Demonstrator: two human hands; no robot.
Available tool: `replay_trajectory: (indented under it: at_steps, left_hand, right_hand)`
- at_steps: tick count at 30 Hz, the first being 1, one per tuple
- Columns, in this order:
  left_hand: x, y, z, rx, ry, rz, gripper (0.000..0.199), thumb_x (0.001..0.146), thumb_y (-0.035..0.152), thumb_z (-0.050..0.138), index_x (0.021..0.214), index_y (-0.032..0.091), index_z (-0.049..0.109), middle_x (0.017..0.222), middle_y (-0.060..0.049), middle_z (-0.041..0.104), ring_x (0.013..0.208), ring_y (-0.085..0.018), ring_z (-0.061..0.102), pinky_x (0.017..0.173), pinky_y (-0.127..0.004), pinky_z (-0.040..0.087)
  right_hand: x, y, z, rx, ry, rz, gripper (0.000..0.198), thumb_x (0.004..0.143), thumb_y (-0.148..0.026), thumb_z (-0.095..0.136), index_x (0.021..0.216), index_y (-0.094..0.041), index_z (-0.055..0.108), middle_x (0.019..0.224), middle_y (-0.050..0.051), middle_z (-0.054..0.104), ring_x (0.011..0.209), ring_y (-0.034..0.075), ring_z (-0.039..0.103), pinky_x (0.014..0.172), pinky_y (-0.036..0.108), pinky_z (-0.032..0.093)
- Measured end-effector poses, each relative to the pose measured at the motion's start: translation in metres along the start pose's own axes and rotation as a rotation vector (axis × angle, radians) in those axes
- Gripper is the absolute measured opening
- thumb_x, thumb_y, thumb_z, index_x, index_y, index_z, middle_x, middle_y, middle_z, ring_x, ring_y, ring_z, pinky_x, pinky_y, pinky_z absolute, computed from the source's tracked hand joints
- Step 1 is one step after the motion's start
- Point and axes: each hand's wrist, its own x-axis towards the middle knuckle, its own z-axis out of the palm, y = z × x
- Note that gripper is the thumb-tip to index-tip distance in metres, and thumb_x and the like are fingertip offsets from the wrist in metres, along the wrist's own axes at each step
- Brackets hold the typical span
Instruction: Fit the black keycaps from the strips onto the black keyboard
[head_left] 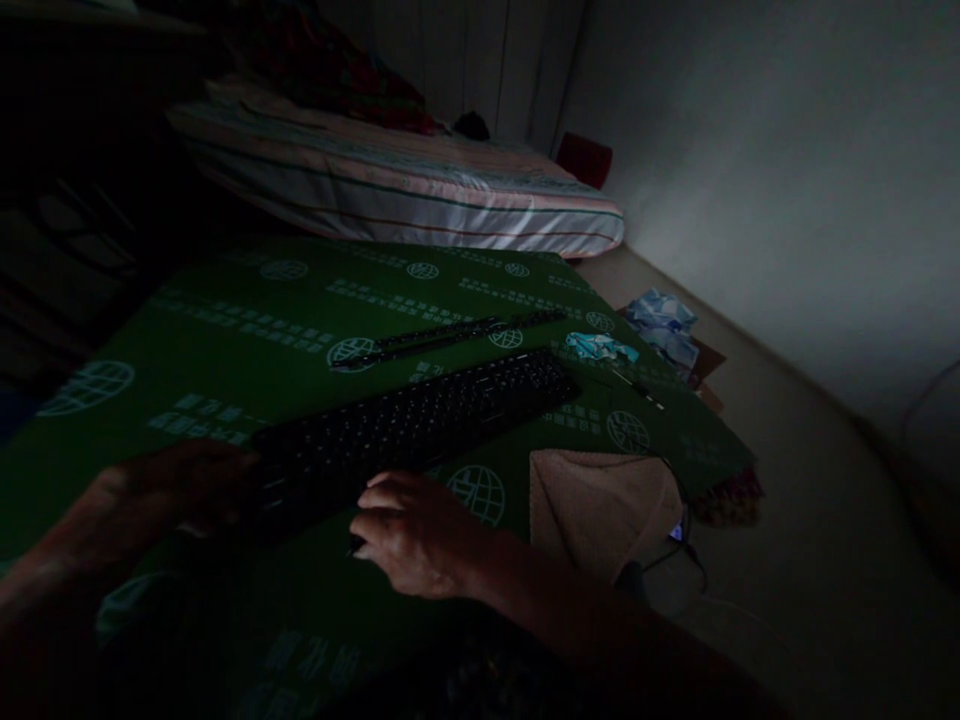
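A black computer keyboard (412,410) lies slantwise on a green printed board (225,385). My left hand (176,485) is at its near left end, fingers closed on the edge, partly lost in shadow. My right hand (420,535) is just in front of the keyboard's near edge, fingers curled. A small dark tip (356,544) shows at its fingertips; what it belongs to is hidden. Behind the keyboard lie long narrow black strips (442,338) with small light marks.
To the right are a crumpled blue-and-white wrapper (600,347), a thin pen-like tool (639,388) and a folded brownish cloth (600,500) with a cable beside it. Beyond the board stands a bed (450,205) with striped bedding. More crumpled plastic (664,325) lies on the floor. The room is dim.
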Motion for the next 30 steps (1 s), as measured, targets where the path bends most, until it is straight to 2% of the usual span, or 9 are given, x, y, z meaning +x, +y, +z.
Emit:
replay_trajectory:
  at_steps: [3,5,7,8,10,15,20,25,30]
  left_hand:
    - [0.021,0.001,0.004,-0.175,-0.060,-0.049,0.047,0.065,0.055,0.057,0.095,0.019,0.053,0.057,0.006,0.064,0.060,-0.016,0.062,0.058,-0.025,0.049]
    - [0.025,0.000,0.003,-0.222,-0.087,-0.053,0.055,0.054,0.059,0.065,0.092,0.020,0.056,0.059,0.002,0.067,0.059,-0.020,0.063,0.056,-0.028,0.051]
    - [0.023,-0.001,0.001,-0.241,-0.091,-0.039,0.056,0.051,0.060,0.067,0.090,0.020,0.057,0.061,0.000,0.068,0.059,-0.021,0.064,0.054,-0.029,0.051]
    - [0.021,-0.001,0.001,-0.248,-0.107,-0.028,0.054,0.053,0.059,0.068,0.089,0.020,0.058,0.063,0.000,0.068,0.059,-0.020,0.064,0.054,-0.028,0.051]
    - [0.017,-0.001,0.003,-0.243,-0.047,-0.010,0.047,0.058,0.055,0.066,0.088,0.020,0.058,0.058,0.002,0.065,0.055,-0.018,0.062,0.049,-0.025,0.048]
    - [0.010,-0.001,0.009,-0.303,-0.078,0.009,0.042,0.063,0.053,0.065,0.083,0.017,0.056,0.057,0.002,0.062,0.051,-0.015,0.060,0.046,-0.025,0.046]
    - [0.008,-0.005,0.014,-0.371,-0.085,0.064,0.039,0.065,0.051,0.065,0.079,0.017,0.054,0.053,0.002,0.060,0.046,-0.014,0.058,0.042,-0.024,0.044]
    - [0.007,-0.011,0.017,-0.429,-0.102,0.078,0.028,0.070,0.041,0.064,0.077,0.017,0.053,0.055,0.002,0.061,0.044,-0.012,0.058,0.040,-0.022,0.044]
    - [0.008,-0.014,0.019,-0.453,-0.127,0.076,0.020,0.075,0.033,0.062,0.074,0.017,0.052,0.053,0.002,0.060,0.042,-0.012,0.058,0.039,-0.021,0.045]
  right_hand:
    - [0.004,0.000,0.005,0.023,0.011,0.000,0.014,0.090,-0.026,0.051,0.084,-0.016,0.059,0.104,0.008,0.062,0.109,0.017,0.050,0.094,0.028,0.044]
    - [0.008,0.000,0.007,0.037,0.007,-0.010,0.013,0.090,-0.025,0.051,0.085,-0.016,0.059,0.103,0.008,0.062,0.106,0.018,0.051,0.094,0.029,0.044]
    - [0.011,0.000,0.010,0.056,0.018,-0.011,0.013,0.090,-0.025,0.051,0.085,-0.016,0.059,0.101,0.008,0.062,0.104,0.017,0.052,0.094,0.029,0.045]
    - [0.012,-0.001,0.011,0.067,0.034,-0.003,0.013,0.090,-0.025,0.051,0.085,-0.016,0.059,0.100,0.007,0.062,0.104,0.017,0.052,0.094,0.028,0.045]
    - [0.013,-0.002,0.014,0.085,0.083,0.022,0.012,0.089,-0.025,0.053,0.086,-0.016,0.060,0.099,0.007,0.062,0.105,0.017,0.052,0.094,0.027,0.045]
    - [0.012,-0.001,0.025,0.151,0.242,0.062,0.005,0.086,-0.019,0.057,0.087,-0.016,0.061,0.101,0.007,0.062,0.104,0.017,0.053,0.093,0.028,0.048]
    - [0.009,0.003,0.033,0.178,0.381,0.090,0.008,0.085,-0.015,0.057,0.090,-0.018,0.062,0.100,0.007,0.064,0.104,0.019,0.056,0.093,0.033,0.051]
    - [0.011,0.005,0.030,0.096,0.412,0.117,0.012,0.086,-0.015,0.053,0.091,-0.018,0.063,0.100,0.009,0.065,0.104,0.020,0.057,0.092,0.036,0.052]
    - [0.020,0.006,0.028,-0.023,0.351,0.112,0.013,0.087,-0.015,0.052,0.090,-0.017,0.064,0.110,0.011,0.063,0.113,0.023,0.052,0.094,0.041,0.051]
